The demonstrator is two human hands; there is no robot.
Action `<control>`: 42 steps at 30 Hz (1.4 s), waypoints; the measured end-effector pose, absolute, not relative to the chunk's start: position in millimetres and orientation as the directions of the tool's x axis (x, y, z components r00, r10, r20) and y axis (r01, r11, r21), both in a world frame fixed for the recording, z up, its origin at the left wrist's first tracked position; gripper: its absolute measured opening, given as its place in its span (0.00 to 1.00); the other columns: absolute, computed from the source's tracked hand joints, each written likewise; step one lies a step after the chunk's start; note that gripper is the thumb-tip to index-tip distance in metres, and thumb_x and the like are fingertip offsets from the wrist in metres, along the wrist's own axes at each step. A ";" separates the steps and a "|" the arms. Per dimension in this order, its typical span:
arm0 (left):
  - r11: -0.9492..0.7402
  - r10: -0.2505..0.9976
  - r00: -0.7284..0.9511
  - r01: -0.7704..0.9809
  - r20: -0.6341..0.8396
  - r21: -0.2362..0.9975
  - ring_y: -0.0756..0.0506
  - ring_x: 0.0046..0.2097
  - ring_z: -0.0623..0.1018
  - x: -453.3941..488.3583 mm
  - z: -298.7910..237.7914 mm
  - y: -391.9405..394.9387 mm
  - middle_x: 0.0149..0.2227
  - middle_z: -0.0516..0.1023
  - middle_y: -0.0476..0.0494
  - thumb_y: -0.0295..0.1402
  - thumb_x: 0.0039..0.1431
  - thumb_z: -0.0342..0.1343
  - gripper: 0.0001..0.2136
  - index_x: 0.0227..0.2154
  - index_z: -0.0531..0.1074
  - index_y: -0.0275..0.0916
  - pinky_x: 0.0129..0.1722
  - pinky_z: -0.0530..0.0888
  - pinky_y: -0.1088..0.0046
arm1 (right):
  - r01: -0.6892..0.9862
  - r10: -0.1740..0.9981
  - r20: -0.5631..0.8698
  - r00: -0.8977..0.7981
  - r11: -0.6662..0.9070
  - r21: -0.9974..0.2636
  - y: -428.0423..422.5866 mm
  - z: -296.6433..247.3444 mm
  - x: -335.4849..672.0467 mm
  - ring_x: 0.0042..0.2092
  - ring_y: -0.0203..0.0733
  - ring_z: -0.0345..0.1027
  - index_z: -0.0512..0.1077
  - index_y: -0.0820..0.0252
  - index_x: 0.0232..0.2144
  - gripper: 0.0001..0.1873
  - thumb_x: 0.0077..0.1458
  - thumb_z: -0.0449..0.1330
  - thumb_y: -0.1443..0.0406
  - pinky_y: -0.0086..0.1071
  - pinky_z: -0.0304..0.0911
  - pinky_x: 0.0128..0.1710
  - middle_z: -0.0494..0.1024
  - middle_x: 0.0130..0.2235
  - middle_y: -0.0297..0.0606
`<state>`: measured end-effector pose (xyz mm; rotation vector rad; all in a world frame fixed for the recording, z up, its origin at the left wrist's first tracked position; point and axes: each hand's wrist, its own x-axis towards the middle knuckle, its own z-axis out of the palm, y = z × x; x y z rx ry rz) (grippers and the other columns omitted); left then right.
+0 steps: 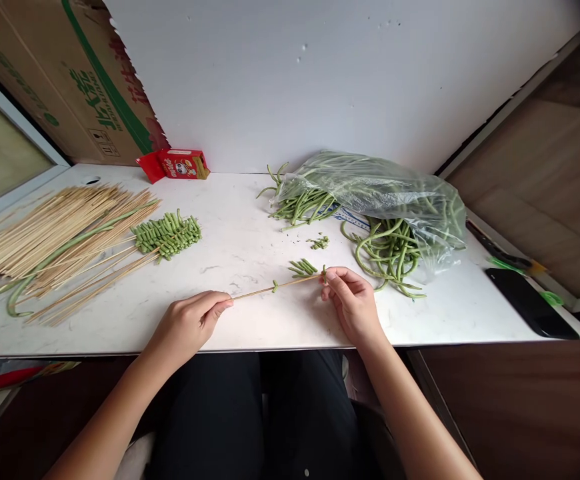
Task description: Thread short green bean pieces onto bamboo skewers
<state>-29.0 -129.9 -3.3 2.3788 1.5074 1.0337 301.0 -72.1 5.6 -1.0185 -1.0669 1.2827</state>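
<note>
In the head view, the left hand [190,323], at the lower middle of the frame, is closed around one end of a thin wooden stick [253,293]. The stick rises slightly toward the right, and one short bean piece [275,286] sits on it near the middle. The right hand [354,303], right of centre, pinches another green piece [325,271] at the far end of the stick; whether the tip already goes through it, I cannot tell.

Just beside these fingers lie several cut pieces [303,268] on the tabletop [240,213], with small scraps [319,243] behind them. Left of centre, there is a group of filled sticks [167,235], next to the bare sticks [65,227] at the left edge. Long beans [393,250] come out of a plastic bag [375,177] in the upper right.

In my judgement, the step in hand is the threading of a second piece. The next move calls for a steady left hand and a straight, gentle push by the right, so that the piece does not split.
</note>
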 end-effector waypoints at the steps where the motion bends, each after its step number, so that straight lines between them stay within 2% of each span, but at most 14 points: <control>1: -0.487 0.842 0.261 0.744 0.472 0.458 0.49 0.34 0.83 -29.1 -3.8 -129.9 0.36 0.85 0.48 0.33 0.75 0.55 0.08 0.41 0.79 0.41 0.37 0.74 0.75 | -0.200 0.999 0.034 0.003 0.034 -0.979 -72.0 5.0 301.5 0.29 0.35 0.65 0.83 0.55 0.35 0.11 0.58 0.74 0.55 0.33 0.66 0.33 0.79 0.35 0.35; 14: -0.503 0.833 0.262 0.725 0.487 0.470 0.48 0.34 0.83 -28.1 -3.5 -128.4 0.35 0.85 0.47 0.32 0.74 0.55 0.08 0.40 0.79 0.41 0.37 0.75 0.74 | -0.027 0.996 0.065 0.054 0.066 -0.997 -76.8 10.3 296.4 0.30 0.39 0.66 0.82 0.56 0.34 0.17 0.58 0.73 0.50 0.35 0.66 0.34 0.81 0.35 0.38; 19: -0.517 0.828 0.275 0.712 0.489 0.476 0.48 0.34 0.83 -26.9 -2.9 -130.2 0.36 0.85 0.47 0.31 0.74 0.55 0.07 0.42 0.79 0.41 0.37 0.76 0.75 | -0.064 0.996 0.063 0.062 0.067 -0.996 -82.6 16.1 286.0 0.32 0.40 0.69 0.82 0.57 0.32 0.16 0.54 0.76 0.51 0.34 0.67 0.32 0.82 0.36 0.39; 22: -0.522 0.820 0.268 0.712 0.505 0.470 0.48 0.34 0.83 -26.6 -3.7 -130.9 0.36 0.85 0.47 0.31 0.74 0.56 0.06 0.43 0.78 0.41 0.38 0.75 0.74 | -0.101 0.998 0.036 0.045 0.040 -0.994 -83.2 14.8 282.3 0.33 0.41 0.70 0.83 0.57 0.32 0.16 0.55 0.75 0.51 0.34 0.68 0.31 0.82 0.37 0.41; 27: -0.510 0.814 0.243 0.734 0.527 0.449 0.49 0.35 0.82 -26.5 -4.8 -129.9 0.36 0.84 0.48 0.31 0.74 0.56 0.05 0.43 0.77 0.41 0.38 0.75 0.74 | -0.154 0.999 0.005 0.054 0.013 -0.988 -78.8 9.1 282.6 0.28 0.37 0.67 0.84 0.56 0.41 0.20 0.52 0.77 0.52 0.35 0.69 0.30 0.84 0.39 0.40; 31: -0.487 0.831 0.230 0.740 0.507 0.464 0.49 0.35 0.83 -26.0 -4.3 -129.0 0.37 0.85 0.47 0.33 0.75 0.56 0.06 0.42 0.78 0.41 0.38 0.75 0.74 | -0.145 0.998 -0.003 0.070 0.007 -0.989 -77.0 10.7 284.2 0.32 0.41 0.72 0.82 0.58 0.46 0.26 0.49 0.78 0.51 0.37 0.72 0.33 0.83 0.35 0.39; 36: -0.472 0.841 0.220 0.743 0.494 0.474 0.47 0.38 0.84 -26.3 -5.6 -129.4 0.39 0.86 0.46 0.34 0.75 0.55 0.07 0.43 0.78 0.41 0.41 0.77 0.73 | -0.141 0.996 0.024 0.087 0.036 -0.989 -71.6 9.4 295.7 0.34 0.40 0.76 0.81 0.57 0.47 0.25 0.51 0.78 0.52 0.40 0.76 0.43 0.83 0.37 0.38; 42: -0.496 0.824 0.238 0.741 0.514 0.453 0.48 0.37 0.84 -27.0 -5.8 -129.7 0.39 0.86 0.47 0.33 0.75 0.56 0.06 0.43 0.78 0.42 0.40 0.76 0.74 | -0.179 0.997 -0.004 0.080 0.011 -0.984 -65.4 1.9 305.0 0.36 0.40 0.76 0.83 0.57 0.45 0.23 0.52 0.77 0.51 0.41 0.76 0.45 0.85 0.41 0.41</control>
